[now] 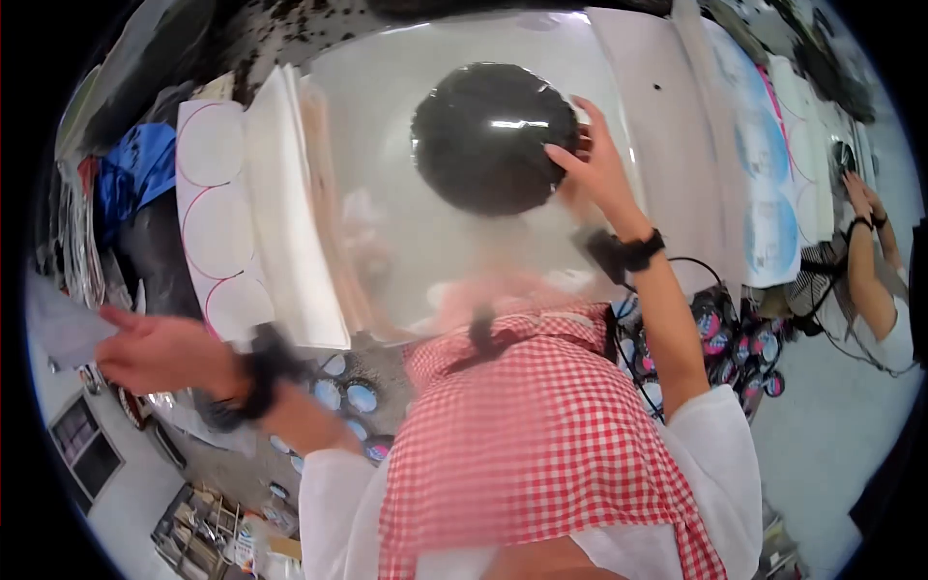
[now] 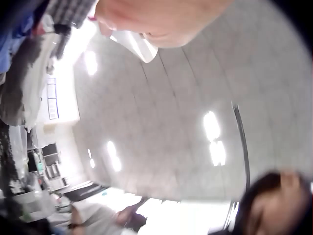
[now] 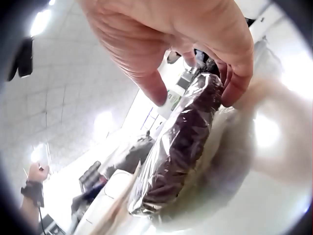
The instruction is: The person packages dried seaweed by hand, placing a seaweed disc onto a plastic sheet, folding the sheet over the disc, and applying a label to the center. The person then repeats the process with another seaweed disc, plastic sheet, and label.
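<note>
A dark round packet (image 1: 495, 140) in shiny clear film lies on the glossy pale work surface (image 1: 377, 106). My right hand (image 1: 604, 169) is at its right edge, thumb over the top face and fingers curled at the rim. From the right wrist, the packet (image 3: 178, 147) appears edge-on below the hand (image 3: 181, 34), its fingertips against the near end. Far out to the left, my left hand (image 1: 164, 353) pinches a thin pale sheet (image 1: 63, 324). The left wrist view has that hand (image 2: 166, 19) at the top, with part of the sheet (image 2: 137, 46) below it.
White sheets (image 1: 290, 213) stand left of the surface, beside a card with pink circles (image 1: 213, 232). Labels with blue circles (image 1: 768, 232) are on the right. Many small round packs (image 1: 715, 333) lie below. Another person's hands (image 1: 865, 203) work at far right.
</note>
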`<state>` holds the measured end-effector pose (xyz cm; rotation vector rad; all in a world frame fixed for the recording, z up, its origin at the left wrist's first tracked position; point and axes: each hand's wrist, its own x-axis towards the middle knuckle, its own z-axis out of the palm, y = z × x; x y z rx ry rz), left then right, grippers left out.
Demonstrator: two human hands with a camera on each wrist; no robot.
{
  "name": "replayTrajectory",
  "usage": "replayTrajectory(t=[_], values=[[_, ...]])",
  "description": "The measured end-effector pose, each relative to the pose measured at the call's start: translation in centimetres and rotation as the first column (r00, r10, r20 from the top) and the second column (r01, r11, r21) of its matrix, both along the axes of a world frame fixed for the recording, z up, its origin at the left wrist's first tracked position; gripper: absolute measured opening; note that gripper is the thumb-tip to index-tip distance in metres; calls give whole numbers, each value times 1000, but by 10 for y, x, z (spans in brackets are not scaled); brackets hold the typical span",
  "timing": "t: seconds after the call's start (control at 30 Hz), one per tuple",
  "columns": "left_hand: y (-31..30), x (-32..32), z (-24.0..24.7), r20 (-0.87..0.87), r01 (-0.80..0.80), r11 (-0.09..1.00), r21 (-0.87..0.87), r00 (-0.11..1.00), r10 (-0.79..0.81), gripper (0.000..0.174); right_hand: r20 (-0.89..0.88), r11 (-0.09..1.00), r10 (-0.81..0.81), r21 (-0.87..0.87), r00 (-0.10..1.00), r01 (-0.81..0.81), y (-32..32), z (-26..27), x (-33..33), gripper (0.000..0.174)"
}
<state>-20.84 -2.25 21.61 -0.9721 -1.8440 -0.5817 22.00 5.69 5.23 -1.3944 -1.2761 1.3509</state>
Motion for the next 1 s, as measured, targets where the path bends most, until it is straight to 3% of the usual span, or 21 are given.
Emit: replayTrajectory(t=[0.03, 0.07, 0.1, 0.13, 0.17, 0.27, 0.37, 0.47, 0.5, 0.6, 0.7, 0.73, 0.8, 0.83, 0.9, 0.93, 1.0], values=[[5, 38, -24, 88, 20, 996, 86, 996, -28, 25, -124, 999, -26, -25, 992, 23, 1, 3, -6, 64], [6, 73, -49, 293, 380, 917, 124, 869, -400, 20, -148, 999, -38, -42, 988, 32, 2, 4, -10, 63], [6, 110, -74, 473, 685, 717, 126, 594, -651, 16, -176, 997, -47, -61, 983, 37, 1, 5, -11, 63], [10, 149, -97, 598, 847, 523, 95, 372, -710, 16, -206, 996, -53, -80, 977, 37, -1, 3, -6, 63], [18, 177, -115, 665, 929, 368, 37, 252, -703, 18, -140, 999, -37, -12, 989, 36, 0, -2, -7, 62], [35, 214, -145, 684, 969, 211, -129, 241, -689, 36, -74, 998, -56, -15, 996, 55, -1, -8, -8, 63], [45, 206, -167, 686, 966, 94, -242, 239, -687, 40, -47, 997, -51, 55, 998, 53, 0, -19, -4, 64], [41, 207, -182, 725, 946, 53, -319, 280, -630, 42, -10, 997, -23, 70, 1000, 24, -1, -18, -3, 64], [40, 212, -160, 729, 900, 73, -429, 393, -560, 41, 7, 997, -14, 72, 1000, 14, -1, -15, -2, 63], [59, 222, -122, 691, 863, -34, -505, 379, -616, 40, -64, 1000, 17, 27, 998, -15, -2, -13, 2, 61], [97, 232, -159, 521, 848, -25, -529, 301, -799, 41, -149, 999, 1, -37, 989, -6, 0, -14, 2, 59], [106, 227, -161, 665, 891, 74, -448, 387, -639, 42, -176, 998, 6, -66, 984, -17, 1, -13, 4, 59], [130, 194, -164, 880, 899, 291, -327, 402, -251, 43, -234, 994, -9, -112, 972, -18, 3, -13, 9, 59], [133, 147, -213, 805, 924, 214, -316, 380, -455, 43, -271, 993, -16, -114, 962, -15, 2, -12, 11, 58], [129, 130, -212, 910, 945, 245, 218, -107, -400, 46, -349, 996, -12, -90, 937, -20, 7, -7, 10, 56], [96, 145, -162, 776, 646, 458, 611, -603, -185, 45, -352, 995, 93, 6, 931, -97, 10, 12, 4, 55], [52, 104, -144, 575, 262, 713, 651, -783, -237, 39, -329, 956, 286, 169, 900, -241, 16, 76, -14, 54]])
